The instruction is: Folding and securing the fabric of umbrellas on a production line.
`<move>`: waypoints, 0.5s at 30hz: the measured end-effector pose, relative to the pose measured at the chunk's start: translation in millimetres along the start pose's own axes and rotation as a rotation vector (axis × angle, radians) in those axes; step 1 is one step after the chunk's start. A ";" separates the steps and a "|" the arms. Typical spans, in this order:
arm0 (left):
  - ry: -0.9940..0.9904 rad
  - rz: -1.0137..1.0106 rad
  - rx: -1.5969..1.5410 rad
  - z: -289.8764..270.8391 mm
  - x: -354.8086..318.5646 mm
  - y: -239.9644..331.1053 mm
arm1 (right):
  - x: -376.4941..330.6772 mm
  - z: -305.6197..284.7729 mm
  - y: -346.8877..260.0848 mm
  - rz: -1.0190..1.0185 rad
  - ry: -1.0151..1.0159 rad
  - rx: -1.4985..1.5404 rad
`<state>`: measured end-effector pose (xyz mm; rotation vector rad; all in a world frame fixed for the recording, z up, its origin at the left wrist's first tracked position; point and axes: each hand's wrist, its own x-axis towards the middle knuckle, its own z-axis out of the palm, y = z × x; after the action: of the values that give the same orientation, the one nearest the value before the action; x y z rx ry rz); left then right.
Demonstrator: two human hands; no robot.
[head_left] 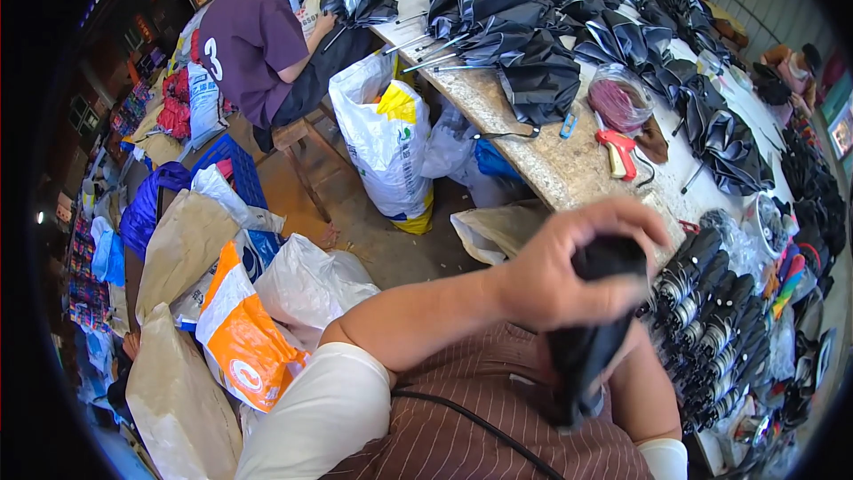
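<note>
Black folded umbrella held roughly upright in front of the person's chest, off the desk, just outside its near corner. Left hand grasps it near the top, fingers and thumb curled round; motion blur there. Right hand sits at the lower part, mostly behind the umbrella; cannot tell how firmly it grips.

On the desk, close to the near corner: red-and-white tagging gun. Farther from that corner, clear plastic bag with reddish contents; small blue item near the left edge, too small to identify. Black strap lies across the left edge. Loose black umbrellas heaped toward the far end, several metal shafts pointing to the left edge.

Right of the near corner: rows of furled black umbrellas with silvery parts. White woven sack stands on the floor beside the left edge. Co-worker in purple shirt sits on a wooden stool past that sack, at the left edge, hand at another black umbrella. Orange-and-white sack lies left of the person.
</note>
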<state>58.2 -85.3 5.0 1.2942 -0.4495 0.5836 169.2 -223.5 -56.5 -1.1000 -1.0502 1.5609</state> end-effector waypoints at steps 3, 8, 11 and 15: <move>0.276 -0.058 0.281 -36.0 -5.6 -26.8 | 19.4 11.3 -15.9 -0.032 0.209 -0.155; 0.444 -0.152 -0.135 -48.7 -31.9 -41.7 | 20.8 8.8 -3.9 -0.063 0.535 -0.296; 0.361 -0.211 -0.343 -49.3 -54.7 -54.6 | 21.5 5.4 -1.5 -0.040 0.513 -0.240; 0.342 -0.404 -0.369 -49.9 -66.8 -66.0 | 20.6 4.0 3.3 0.080 0.411 -0.148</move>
<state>47.5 -57.6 -97.1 0.8738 -0.0031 0.3480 161.1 -204.7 -62.3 -1.5039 -0.8565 1.2572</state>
